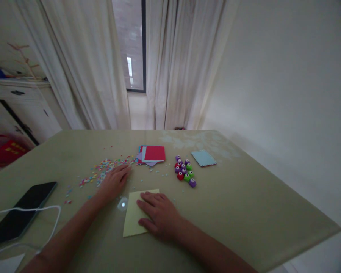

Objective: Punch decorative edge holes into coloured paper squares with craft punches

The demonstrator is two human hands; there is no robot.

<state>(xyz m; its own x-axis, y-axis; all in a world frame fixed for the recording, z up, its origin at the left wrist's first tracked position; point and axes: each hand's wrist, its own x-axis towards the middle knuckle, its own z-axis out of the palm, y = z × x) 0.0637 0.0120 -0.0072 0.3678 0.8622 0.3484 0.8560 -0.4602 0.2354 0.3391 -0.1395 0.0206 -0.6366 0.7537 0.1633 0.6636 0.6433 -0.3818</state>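
Note:
My left hand (115,184) rests on the table at the edge of a scatter of small coloured bits (104,167). Its fingers are stretched out and close together, and I make out nothing held in them. Under my right hand (160,214) lies a pale yellow square of paper (132,216); the palm and spread fingers lie flat over its right half. Ahead of my hands is a loose stack of coloured paper squares, a red sheet (155,153) on top. Several small purple, red and green balls with eye-like dots (183,170) are grouped to the right of it.
A light blue square (204,158) with a dotted edge lies at the far right of the table (244,212). On the left are a dark tablet or phone (25,208) and a white cable (57,218). Curtains (182,64) hang behind; a wall (287,94) borders the right.

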